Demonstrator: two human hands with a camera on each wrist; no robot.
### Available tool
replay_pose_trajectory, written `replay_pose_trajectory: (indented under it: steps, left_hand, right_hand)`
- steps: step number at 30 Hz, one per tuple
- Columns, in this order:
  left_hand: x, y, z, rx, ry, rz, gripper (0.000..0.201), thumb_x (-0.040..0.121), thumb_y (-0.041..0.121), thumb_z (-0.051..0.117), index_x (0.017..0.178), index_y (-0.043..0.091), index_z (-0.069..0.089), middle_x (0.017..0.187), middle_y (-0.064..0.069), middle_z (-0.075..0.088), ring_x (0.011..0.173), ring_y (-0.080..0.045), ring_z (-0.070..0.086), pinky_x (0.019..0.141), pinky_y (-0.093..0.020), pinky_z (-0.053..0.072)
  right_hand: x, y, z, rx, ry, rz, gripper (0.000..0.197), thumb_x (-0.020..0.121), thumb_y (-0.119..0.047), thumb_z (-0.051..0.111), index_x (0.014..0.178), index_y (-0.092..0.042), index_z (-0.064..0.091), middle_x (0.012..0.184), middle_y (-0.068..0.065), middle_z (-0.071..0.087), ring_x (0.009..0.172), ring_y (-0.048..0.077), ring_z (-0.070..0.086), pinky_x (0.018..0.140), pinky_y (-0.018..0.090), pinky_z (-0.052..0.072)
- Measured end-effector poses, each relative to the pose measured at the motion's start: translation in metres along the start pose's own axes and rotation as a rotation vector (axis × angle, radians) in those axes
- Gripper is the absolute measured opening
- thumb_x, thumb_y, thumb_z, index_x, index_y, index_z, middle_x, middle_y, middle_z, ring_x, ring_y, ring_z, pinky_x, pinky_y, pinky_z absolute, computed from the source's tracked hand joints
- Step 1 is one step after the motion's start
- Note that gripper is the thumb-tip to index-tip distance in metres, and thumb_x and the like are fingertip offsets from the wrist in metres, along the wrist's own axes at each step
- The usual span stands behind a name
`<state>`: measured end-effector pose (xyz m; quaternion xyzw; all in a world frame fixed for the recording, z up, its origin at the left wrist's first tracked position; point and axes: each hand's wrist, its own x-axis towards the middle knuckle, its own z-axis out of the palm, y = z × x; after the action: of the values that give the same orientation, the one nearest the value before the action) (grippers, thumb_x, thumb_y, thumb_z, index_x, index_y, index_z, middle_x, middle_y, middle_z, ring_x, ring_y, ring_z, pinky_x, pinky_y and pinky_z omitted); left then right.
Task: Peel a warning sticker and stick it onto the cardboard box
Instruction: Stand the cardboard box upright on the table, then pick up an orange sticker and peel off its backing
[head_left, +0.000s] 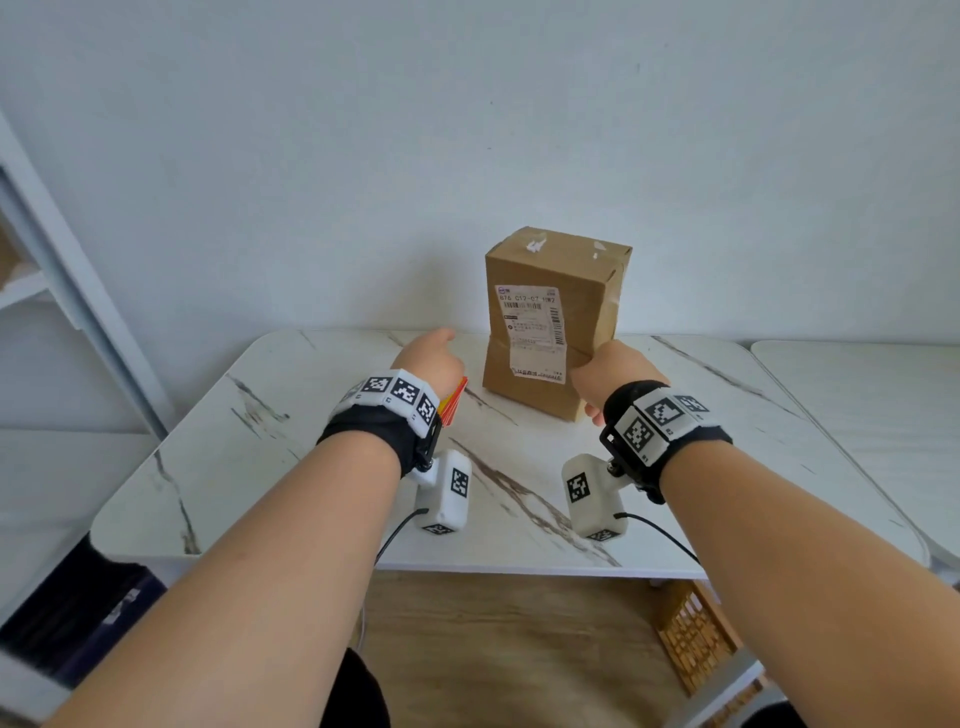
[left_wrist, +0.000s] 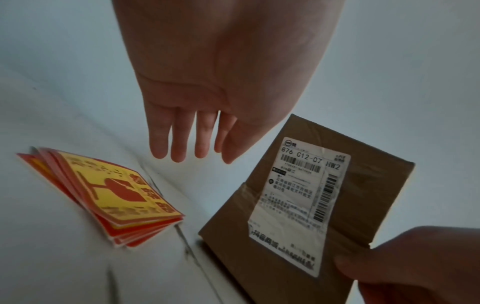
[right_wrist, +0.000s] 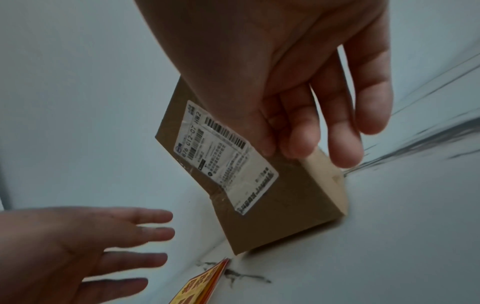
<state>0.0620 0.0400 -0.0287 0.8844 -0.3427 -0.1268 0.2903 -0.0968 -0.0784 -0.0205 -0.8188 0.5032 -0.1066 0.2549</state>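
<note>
A brown cardboard box stands upright at the back of the marble table, its white shipping label facing me. A stack of red and yellow warning stickers lies on the table to the left of the box. My left hand hovers open over the table between the stack and the box, fingers straight, holding nothing. My right hand grips the box's lower right edge, thumb on the front face, fingers along the side.
A white wall rises right behind the box. A white shelf frame stands at the left, and a second white table adjoins on the right. A wicker basket sits on the floor under the table's front right.
</note>
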Motion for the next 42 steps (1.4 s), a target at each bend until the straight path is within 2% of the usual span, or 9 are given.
replay_pose_trajectory:
  steps: [5,8,11,18,24,29,32,34,42]
  left_hand:
    - [-0.002,0.034,0.014,0.010,-0.077,0.084,0.054,0.099,0.015,0.040,0.151,0.015,0.028,0.154,-0.008,0.038,0.137,-0.029,0.043,0.105,-0.034,0.038]
    - [-0.004,0.050,0.027,-0.022,-0.100,0.176,0.043,0.097,0.011,0.039,0.140,0.013,0.042,0.139,-0.013,0.054,0.123,-0.031,0.055,0.092,-0.034,0.044]
    - [0.000,0.055,0.037,-0.038,-0.102,0.146,0.048,0.094,0.012,0.041,0.142,0.016,0.039,0.134,-0.010,0.058,0.111,-0.034,0.061,0.078,-0.032,0.045]
    - [0.012,0.036,0.022,0.050,-0.074,0.055,0.055,0.096,0.008,0.039,0.150,0.015,0.031,0.151,-0.011,0.042,0.134,-0.031,0.046,0.108,-0.036,0.041]
    - [0.014,-0.020,-0.007,0.239,-0.005,-0.091,0.039,0.095,0.005,0.042,0.130,0.000,0.058,0.138,-0.018,0.055,0.127,-0.033,0.053,0.105,-0.036,0.041]
    - [0.013,-0.056,-0.016,0.422,-0.117,-0.157,0.040,0.096,0.006,0.040,0.132,0.002,0.058,0.139,-0.016,0.055,0.127,-0.032,0.053,0.107,-0.036,0.042]
    - [0.010,-0.065,-0.016,0.471,-0.152,-0.146,0.043,0.101,0.008,0.034,0.140,0.003,0.049,0.147,-0.016,0.047,0.134,-0.031,0.046,0.111,-0.036,0.037]
    - [0.011,-0.073,-0.013,0.467,-0.195,-0.148,0.042,0.102,0.010,0.034,0.141,0.002,0.048,0.146,-0.016,0.048,0.134,-0.030,0.047,0.110,-0.034,0.037]
    - [0.010,-0.078,-0.015,0.498,-0.261,-0.136,0.041,0.099,0.005,0.037,0.137,0.007,0.052,0.138,-0.015,0.053,0.126,-0.030,0.053,0.106,-0.033,0.041]
  right_hand:
    - [0.008,0.011,-0.008,-0.027,0.060,0.034,0.018,0.088,-0.014,0.044,0.071,-0.013,0.052,0.087,0.010,0.071,0.081,0.029,0.070,0.073,0.033,0.055]
    - [0.016,0.017,-0.012,-0.021,0.052,0.047,0.020,0.089,-0.012,0.043,0.073,-0.010,0.055,0.090,0.011,0.071,0.084,0.030,0.070,0.070,0.032,0.052]
    - [0.022,0.021,-0.014,0.044,0.021,0.056,0.025,0.091,-0.014,0.041,0.071,-0.010,0.054,0.093,0.014,0.072,0.085,0.032,0.071,0.081,0.040,0.058]
    - [0.018,0.007,-0.010,0.090,-0.057,-0.089,0.022,0.091,-0.018,0.046,0.093,-0.005,0.064,0.078,0.011,0.073,0.070,0.025,0.072,0.073,0.040,0.062]
    - [0.003,-0.039,0.026,0.065,-0.159,-0.291,0.026,0.095,-0.021,0.050,0.103,-0.004,0.068,0.102,0.014,0.071,0.090,0.026,0.065,0.080,0.035,0.054]
    - [-0.001,-0.072,0.064,-0.067,-0.242,-0.335,0.030,0.094,-0.025,0.052,0.115,-0.006,0.063,0.111,0.008,0.065,0.106,0.026,0.063,0.077,0.029,0.047]
    - [0.004,-0.084,0.082,-0.167,-0.286,-0.312,0.018,0.092,-0.022,0.053,0.084,-0.007,0.060,0.079,0.004,0.059,0.076,0.022,0.061,0.056,0.024,0.042]
    - [0.006,-0.089,0.091,-0.212,-0.278,-0.264,0.029,0.092,-0.020,0.054,0.066,-0.011,0.047,0.064,0.002,0.047,0.060,0.017,0.050,0.048,0.024,0.035]
    - [0.010,-0.100,0.106,-0.247,-0.254,-0.184,0.031,0.093,-0.015,0.053,0.064,-0.011,0.043,0.063,0.003,0.046,0.067,0.020,0.053,0.051,0.024,0.037]
